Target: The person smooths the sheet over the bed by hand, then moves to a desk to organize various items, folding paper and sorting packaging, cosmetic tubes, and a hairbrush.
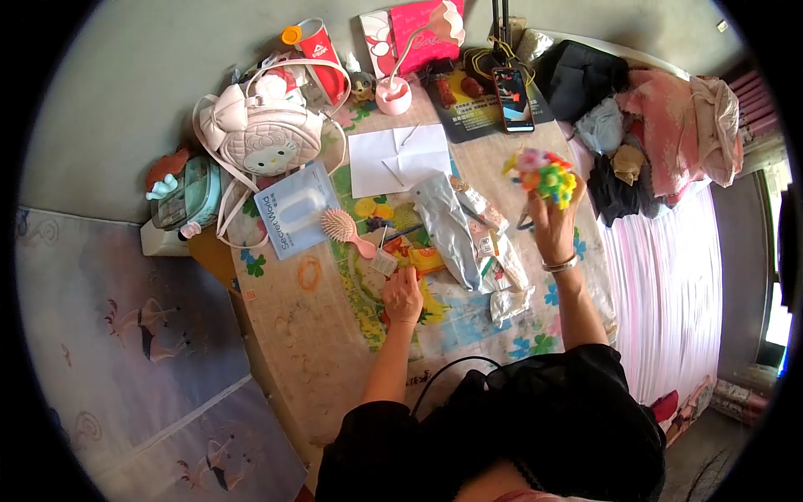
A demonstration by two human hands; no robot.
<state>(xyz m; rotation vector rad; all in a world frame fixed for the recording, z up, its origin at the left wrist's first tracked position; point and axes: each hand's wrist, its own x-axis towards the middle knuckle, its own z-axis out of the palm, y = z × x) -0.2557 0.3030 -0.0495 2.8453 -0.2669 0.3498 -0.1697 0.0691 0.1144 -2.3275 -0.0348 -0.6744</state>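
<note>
The right hand (554, 230) was closed around a bright, many-coloured bunch (548, 180), lifted on the right side of the table (314, 368). The bunch stood out beyond the fingers, away from the body, and its longer direction seemed to lean toward the far left, though blur made this not sure. The left hand (403, 294) was well apart from it, low on the table, with its fingertips just beside a yellow packet (426, 261); whether it gripped anything, I could not tell. Between the two hands lay a silver pouch (447, 230), its long side running from far left to near right.

The table cover was worn and printed with fruit and clover. A pink hairbrush (340, 226) lay near the left hand, with white paper (399, 159) farther back. At the back leaned a phone (513, 100); to the right was a bed (661, 276) with heaped clothes (669, 125).
</note>
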